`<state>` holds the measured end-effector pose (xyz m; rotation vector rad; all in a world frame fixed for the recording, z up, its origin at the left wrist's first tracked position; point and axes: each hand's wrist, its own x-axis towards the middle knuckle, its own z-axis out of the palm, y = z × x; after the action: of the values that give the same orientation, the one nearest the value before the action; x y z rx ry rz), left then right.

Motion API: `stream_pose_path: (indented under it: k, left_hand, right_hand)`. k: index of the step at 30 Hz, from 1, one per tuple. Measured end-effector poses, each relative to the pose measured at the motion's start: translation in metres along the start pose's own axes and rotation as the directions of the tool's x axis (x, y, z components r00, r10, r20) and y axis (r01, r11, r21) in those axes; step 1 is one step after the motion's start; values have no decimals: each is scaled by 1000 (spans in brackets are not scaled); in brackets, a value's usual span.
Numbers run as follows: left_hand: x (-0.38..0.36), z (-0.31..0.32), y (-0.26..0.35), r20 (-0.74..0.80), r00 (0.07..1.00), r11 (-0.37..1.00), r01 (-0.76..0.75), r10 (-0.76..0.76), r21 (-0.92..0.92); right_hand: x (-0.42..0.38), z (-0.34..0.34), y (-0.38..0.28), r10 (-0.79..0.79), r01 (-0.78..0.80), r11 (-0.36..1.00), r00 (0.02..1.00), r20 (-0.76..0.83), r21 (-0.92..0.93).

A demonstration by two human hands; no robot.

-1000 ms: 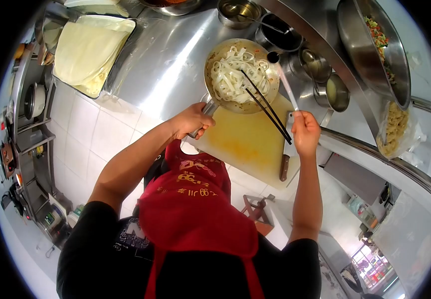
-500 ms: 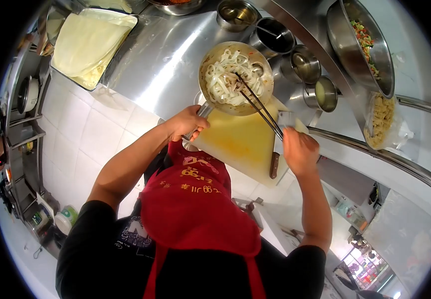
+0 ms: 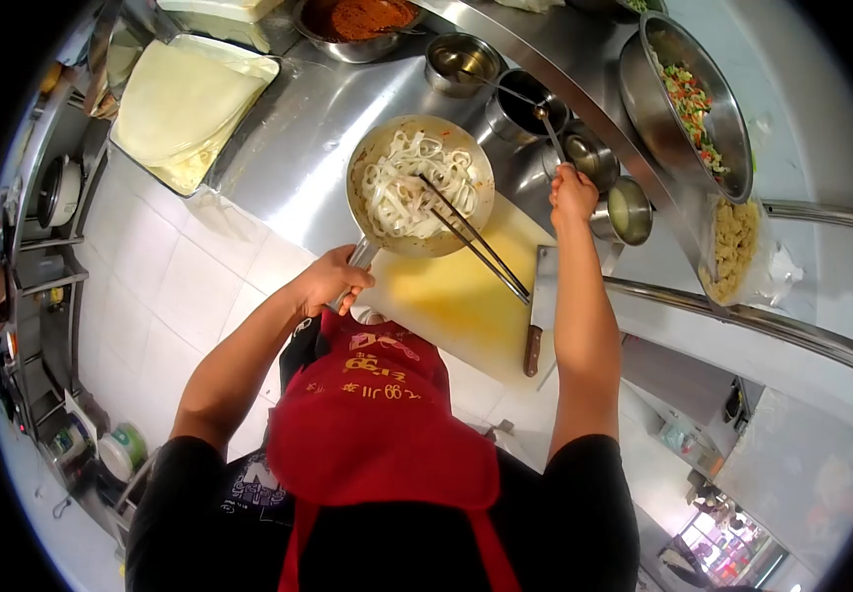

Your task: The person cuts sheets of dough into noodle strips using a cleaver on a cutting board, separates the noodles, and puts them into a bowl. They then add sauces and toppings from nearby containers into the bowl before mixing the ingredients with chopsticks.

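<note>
My left hand (image 3: 333, 280) is closed round the handle of a metal pan (image 3: 355, 187). Wide white noodles (image 3: 416, 183) fill the pan, and dark chopsticks (image 3: 481, 247) lean in them with their thick ends out over the yellow cutting board (image 3: 426, 286). My right hand (image 3: 572, 195) grips the handle of a small ladle (image 3: 553, 136). The ladle's bowl is above the rim of a pot of dark liquid (image 3: 517, 97). Beside that pot stand a pot with clear yellowish liquid (image 3: 461, 61), another metal pot (image 3: 594, 158) and one with pale green liquid (image 3: 630, 212).
A wood-handled cleaver (image 3: 533, 350) lies at the board's right edge. Stacked pale dough-like sheets (image 3: 185, 109) sit on a tray at upper left. A bowl of red paste (image 3: 347, 44), a bowl of chopped vegetables (image 3: 688, 104) and a bag of yellowish bits (image 3: 735, 252) stand around. A metal shelf edge (image 3: 584, 99) runs above.
My right hand has let go of the chopsticks, moved up and taken the small ladle. The chopsticks now rest in the pan. In view, the pan sits lower and further left.
</note>
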<state>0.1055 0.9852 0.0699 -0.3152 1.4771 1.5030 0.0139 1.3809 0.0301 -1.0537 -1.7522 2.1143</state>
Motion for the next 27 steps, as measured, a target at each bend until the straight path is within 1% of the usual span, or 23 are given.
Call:
stream_pose_path:
  k: [2,3,5,6,7,8,9,10,11,12,13,14,15,16,18,19,21,22,24,25,27]
  left_hand:
    - [-3,4,-2,-29,999,1000,16,-17,-22]
    - [-5,8,2,-50,999,1000,14,-15,-25]
    - [-9,18,10,-55,996,998,64,-65,-6]
    - [2,15,-5,-51,998,997,37,-41,-64]
    - [5,16,-6,-52,998,995,38,-43,-93]
    - [3,16,-8,-52,998,994,37,-43,-107]
    - [8,16,-10,-40,998,992,41,-46,-121]
    - [8,18,-6,-55,997,991,43,-50,-127]
    - [10,17,-7,-60,997,991,39,-47,-128]
    - [12,15,-10,-57,998,992,32,-40,-121]
    - [15,15,-11,-48,998,993,31,-37,-113]
    - [15,15,-7,-62,997,995,47,-52,-89]
    - [12,15,-1,-51,997,995,50,-54,-81]
    - [12,13,3,-58,996,997,62,-64,-45]
    - [15,12,6,-57,996,997,71,-71,-8]
    - [16,9,6,-55,996,997,76,-75,22]
    - [18,2,5,-51,996,995,81,-78,56]
    - [20,-2,3,-28,998,997,53,-51,65]
    - [19,-10,3,20,999,998,24,-26,61]
    - [20,-14,7,29,999,998,29,-30,62]
    - [18,-19,15,35,998,989,52,-57,141]
  right_hand:
    - [39,-5,14,43,-43,997,999,-1,-71]
    - [51,-10,16,49,-48,997,999,18,-65]
    - [65,-21,19,79,-78,995,997,6,-65]
    - [67,-30,17,23,-23,986,1000,-4,-163]
    - [64,-41,15,-36,32,965,999,-9,-259]
    - [53,-51,5,-179,133,842,983,-39,-522]
    - [45,-60,2,-328,193,636,944,-35,-747]
    - [37,-65,4,-326,198,637,945,-27,-745]
    - [31,-69,6,-511,340,526,859,30,-779]
    - [27,-70,5,-670,452,385,736,94,-805]
    - [17,-49,0,-491,445,653,865,105,-612]
    - [4,-16,-11,-297,339,862,940,166,-377]
    - [-3,12,-36,-33,123,924,969,245,-362]
    - [-1,40,-46,23,70,947,959,283,-314]
    - [45,78,-30,43,5,986,958,285,-166]
    - [69,91,-24,71,-46,994,962,262,-100]
    - [105,107,-19,86,-85,996,979,186,-13]
    - [112,113,-23,83,-83,997,980,182,-7]
    - [117,121,-27,-51,54,996,998,-46,75]
    - [117,126,-29,-49,53,996,997,-56,70]
    - [113,138,-38,-216,219,951,976,-36,220]
